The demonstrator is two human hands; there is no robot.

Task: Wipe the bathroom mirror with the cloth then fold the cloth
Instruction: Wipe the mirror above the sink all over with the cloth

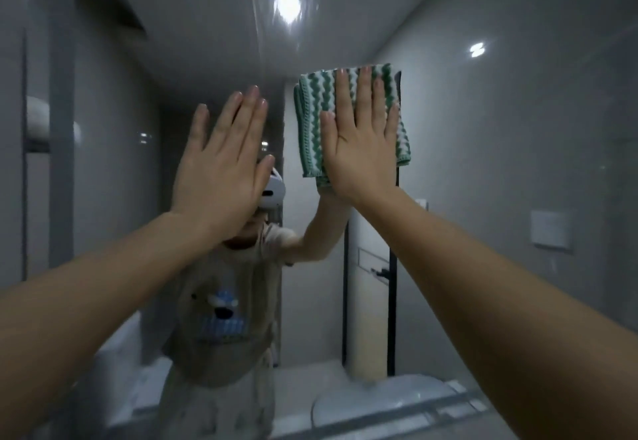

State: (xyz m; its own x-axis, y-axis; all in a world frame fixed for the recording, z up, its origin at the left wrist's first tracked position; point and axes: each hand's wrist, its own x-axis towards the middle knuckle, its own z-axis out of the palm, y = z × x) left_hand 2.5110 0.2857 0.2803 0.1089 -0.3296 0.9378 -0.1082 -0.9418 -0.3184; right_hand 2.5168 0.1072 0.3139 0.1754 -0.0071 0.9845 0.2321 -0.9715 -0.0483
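The bathroom mirror point(500, 129) fills almost the whole view in front of me. A green and white striped cloth point(316, 111), folded into a pad, lies flat against the glass right of centre. My right hand point(362, 149) presses on it with straight, spread fingers and covers its middle and lower right part. My left hand point(224, 163) is raised beside it at the left, fingers straight and together, holding nothing; whether it touches the glass I cannot tell. Both forearms reach up from the lower corners.
The mirror reflects a person in a grey printed shirt, a ceiling lamp point(287, 4), a doorway and a white toilet point(379, 401). The mirror's lower edge point(431, 412) runs across the bottom right. A white wall plate point(550, 229) shows in the reflection at right.
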